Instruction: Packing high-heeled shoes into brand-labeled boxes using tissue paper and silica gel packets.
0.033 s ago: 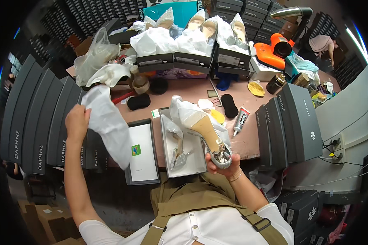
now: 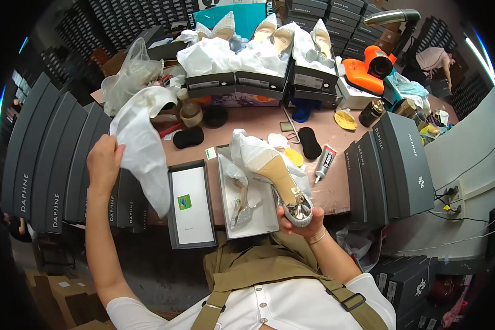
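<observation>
Silver shoe (image 2: 281, 177), right of the frame's centre: the right hand (image 2: 315, 224) curls its fingers round its back, seemingly keeping the sole upward over the shoebox (image 2: 265, 222); mid-left, the left hand (image 2: 103, 165) pinches white paper (image 2: 144, 159) aside.

The held shoe (image 2: 279, 175) is hiding part of the right hand (image 2: 313, 226), and white tissue (image 2: 245, 145) is covering the shoe's front end. In the open box (image 2: 267, 225), wrapping is blurring the outline of another shoe (image 2: 238, 206). The loose paper (image 2: 142, 157) is screening some of the desk (image 2: 237, 118). The lower edge is cutting off the white shirt (image 2: 289, 302). A stooping person (image 2: 433, 59) is appearing too small for detail.
</observation>
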A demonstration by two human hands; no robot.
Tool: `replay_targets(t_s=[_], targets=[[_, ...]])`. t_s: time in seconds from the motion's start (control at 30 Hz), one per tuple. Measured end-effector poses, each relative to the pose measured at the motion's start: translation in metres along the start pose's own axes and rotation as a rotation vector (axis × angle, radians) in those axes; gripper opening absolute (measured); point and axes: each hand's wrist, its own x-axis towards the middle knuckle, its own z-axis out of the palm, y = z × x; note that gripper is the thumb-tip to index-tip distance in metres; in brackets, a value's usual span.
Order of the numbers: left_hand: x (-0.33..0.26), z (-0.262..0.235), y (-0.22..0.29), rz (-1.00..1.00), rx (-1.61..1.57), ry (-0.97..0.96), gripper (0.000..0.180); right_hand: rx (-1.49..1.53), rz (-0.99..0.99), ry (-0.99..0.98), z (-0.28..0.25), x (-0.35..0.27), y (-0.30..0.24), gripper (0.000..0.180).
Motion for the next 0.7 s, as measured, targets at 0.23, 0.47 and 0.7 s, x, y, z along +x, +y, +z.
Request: replay_targets(t_s=[0.23,0.47,0.7], targets=[[-0.057,0.041,0.093,0.176,-0.739,-0.295,0.013,-0.153,0.03,0.067,0.02,0.009,0.005,0.077],[-0.116,0.108,0.125,0.03,-0.636,-0.081,0.015,-0.48,0.115,0.163,0.031,0.003,-0.002,0.081],[-0.116,0.105,0.114,0.038,-0.537,-0.117,0.025,-0.721,0.371,-0.07,0.069,-0.021,-0.033,0.091]])
